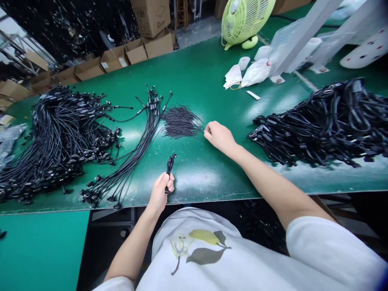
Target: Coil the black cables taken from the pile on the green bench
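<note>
Gripping folded cable [170,165], left grip [162,186] closed

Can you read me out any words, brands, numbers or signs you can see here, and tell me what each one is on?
None can be read.
Tall carton: faint printed mark, too small.
Low carton: white labels, too small.
Fan: hub badge, too blurred.
Shirt: fruit-and-leaf picture, no words visible.
</note>
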### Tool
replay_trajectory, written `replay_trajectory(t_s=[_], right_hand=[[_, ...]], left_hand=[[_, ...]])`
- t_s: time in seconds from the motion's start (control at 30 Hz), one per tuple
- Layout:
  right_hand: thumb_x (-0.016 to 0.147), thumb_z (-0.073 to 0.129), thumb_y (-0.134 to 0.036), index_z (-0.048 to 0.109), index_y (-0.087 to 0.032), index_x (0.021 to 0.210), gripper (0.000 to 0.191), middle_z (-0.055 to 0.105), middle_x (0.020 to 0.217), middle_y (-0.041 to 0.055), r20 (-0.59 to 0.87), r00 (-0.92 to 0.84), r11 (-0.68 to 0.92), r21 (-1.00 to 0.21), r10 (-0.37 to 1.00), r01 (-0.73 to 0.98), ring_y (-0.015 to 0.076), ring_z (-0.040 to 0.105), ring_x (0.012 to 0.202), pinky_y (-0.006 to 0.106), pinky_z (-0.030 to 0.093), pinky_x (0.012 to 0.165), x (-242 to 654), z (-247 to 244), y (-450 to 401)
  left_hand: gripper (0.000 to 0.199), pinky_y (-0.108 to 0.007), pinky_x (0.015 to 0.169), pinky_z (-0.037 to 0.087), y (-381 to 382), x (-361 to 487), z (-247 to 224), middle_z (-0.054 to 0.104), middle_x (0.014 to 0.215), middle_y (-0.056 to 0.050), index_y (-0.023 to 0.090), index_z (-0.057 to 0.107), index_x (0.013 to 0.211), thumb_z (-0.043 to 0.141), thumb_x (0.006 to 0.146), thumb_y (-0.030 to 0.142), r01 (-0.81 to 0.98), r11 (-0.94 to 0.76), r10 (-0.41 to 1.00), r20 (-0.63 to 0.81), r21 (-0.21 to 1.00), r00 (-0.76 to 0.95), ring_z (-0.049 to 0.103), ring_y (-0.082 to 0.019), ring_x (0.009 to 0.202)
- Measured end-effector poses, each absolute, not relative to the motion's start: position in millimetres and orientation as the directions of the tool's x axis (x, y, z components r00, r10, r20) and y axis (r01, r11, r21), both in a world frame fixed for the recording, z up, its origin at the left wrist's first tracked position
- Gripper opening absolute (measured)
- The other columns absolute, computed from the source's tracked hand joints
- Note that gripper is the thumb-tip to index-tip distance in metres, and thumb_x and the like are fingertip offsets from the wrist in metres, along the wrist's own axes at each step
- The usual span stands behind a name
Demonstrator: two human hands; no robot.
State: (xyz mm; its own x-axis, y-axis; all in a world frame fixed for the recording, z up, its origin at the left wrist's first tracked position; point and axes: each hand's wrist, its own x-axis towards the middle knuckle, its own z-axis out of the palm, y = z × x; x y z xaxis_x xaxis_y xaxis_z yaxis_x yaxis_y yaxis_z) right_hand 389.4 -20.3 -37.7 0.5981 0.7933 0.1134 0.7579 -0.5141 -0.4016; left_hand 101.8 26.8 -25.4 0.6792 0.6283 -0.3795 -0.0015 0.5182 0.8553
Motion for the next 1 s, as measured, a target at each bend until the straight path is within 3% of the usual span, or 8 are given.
replay_trajectory(t_s=[0.13,0.23,0.47,0.67,0.77,0.87,0.93,1.0], right_hand=[[0.089,0.043,-0.024,0.052,-0.018,0.090,0.011,0.063,0.090,0.0098,0.204,0.532,-0.382,-0.495,0.822,0.780,0.0208,0.055,0.079,0.031,0.040,0.071,372.0,-36.7,-40.9],[0.091,0.040,-0.024,0.053,-0.016,0.092,0.015,0.062,0.096,0.0139,0.233,0.586,-0.465,-0.416,0.776,0.781,0.0234,0.056,0.082,0.033,0.040,0.072,368.1,-41.4,-47.5],[0.090,0.049,-0.028,0.057,-0.016,0.104,0.021,0.061,0.107,0.0139,0.104,0.567,-0.495,-0.379,0.817,0.782,0.0254,0.057,0.091,0.034,0.042,0.074,368.6,-52.3,-47.5],[0.086,0.048,-0.023,0.059,-0.015,0.083,0.014,0.063,0.092,0.0141,0.001,0.550,-0.501,-0.411,0.835,0.762,0.0226,0.055,0.081,0.032,0.039,0.069,369.2,-47.3,-40.7],[0.085,0.049,-0.026,0.057,-0.016,0.081,0.014,0.063,0.083,0.0087,-0.028,0.490,-0.442,-0.477,0.871,0.759,0.0180,0.053,0.073,0.029,0.038,0.066,354.1,-36.5,-46.2],[0.086,0.049,-0.031,0.055,-0.018,0.081,0.016,0.059,0.072,0.0008,-0.075,0.322,-0.292,-0.643,0.944,0.708,0.0130,0.050,0.064,0.025,0.037,0.061,318.6,-25.2,-56.9],[0.087,0.048,-0.034,0.053,-0.019,0.082,0.017,0.054,0.066,-0.0025,-0.095,0.189,-0.186,-0.810,0.977,0.556,0.0111,0.047,0.058,0.024,0.036,0.056,291.4,-20.2,-63.9],[0.087,0.048,-0.035,0.053,-0.018,0.087,0.017,0.055,0.067,-0.0031,-0.082,0.136,-0.129,-0.912,0.987,0.388,0.0104,0.046,0.055,0.023,0.036,0.055,269.0,-18.0,-68.8]], left_hand=[[0.041,-0.020,0.049,0.024,21.3,113.6,-14.3,0.036,0.055,0.008,0.012,0.059,0.086,0.071,0.075,0.050,-0.019,0.542,0.572,-0.352,0.840,0.741,0.033,-0.004,0.046],[0.041,-0.021,0.048,0.025,16.0,123.7,-7.3,0.038,0.054,0.009,0.015,0.055,0.088,0.072,0.074,0.050,-0.029,0.536,0.550,-0.324,0.843,0.770,0.035,-0.005,0.045],[0.041,-0.019,0.047,0.025,10.3,118.6,-7.3,0.040,0.054,0.010,0.017,0.050,0.087,0.074,0.074,0.048,-0.059,0.566,0.565,-0.335,0.822,0.754,0.035,-0.004,0.045],[0.039,-0.018,0.047,0.025,8.0,107.3,-9.0,0.040,0.054,0.009,0.017,0.049,0.085,0.074,0.075,0.045,-0.068,0.585,0.567,-0.348,0.808,0.747,0.035,-0.004,0.045],[0.037,-0.019,0.048,0.026,6.1,106.5,-6.7,0.040,0.055,0.009,0.017,0.050,0.086,0.072,0.077,0.045,-0.079,0.579,0.567,-0.331,0.812,0.755,0.036,-0.004,0.046],[0.045,-0.020,0.048,0.026,3.4,109.8,-6.2,0.039,0.056,0.009,0.018,0.053,0.106,0.072,0.077,0.046,-0.074,0.600,0.519,-0.317,0.796,0.794,0.034,-0.005,0.046],[0.055,-0.021,0.049,0.026,2.6,112.9,-7.4,0.038,0.056,0.009,0.018,0.053,0.118,0.072,0.076,0.049,-0.070,0.589,0.512,-0.305,0.805,0.803,0.033,-0.006,0.046],[0.055,-0.022,0.050,0.027,3.9,115.0,-9.6,0.038,0.058,0.008,0.015,0.057,0.117,0.069,0.078,0.051,-0.086,0.523,0.568,-0.273,0.848,0.776,0.034,-0.006,0.048]])
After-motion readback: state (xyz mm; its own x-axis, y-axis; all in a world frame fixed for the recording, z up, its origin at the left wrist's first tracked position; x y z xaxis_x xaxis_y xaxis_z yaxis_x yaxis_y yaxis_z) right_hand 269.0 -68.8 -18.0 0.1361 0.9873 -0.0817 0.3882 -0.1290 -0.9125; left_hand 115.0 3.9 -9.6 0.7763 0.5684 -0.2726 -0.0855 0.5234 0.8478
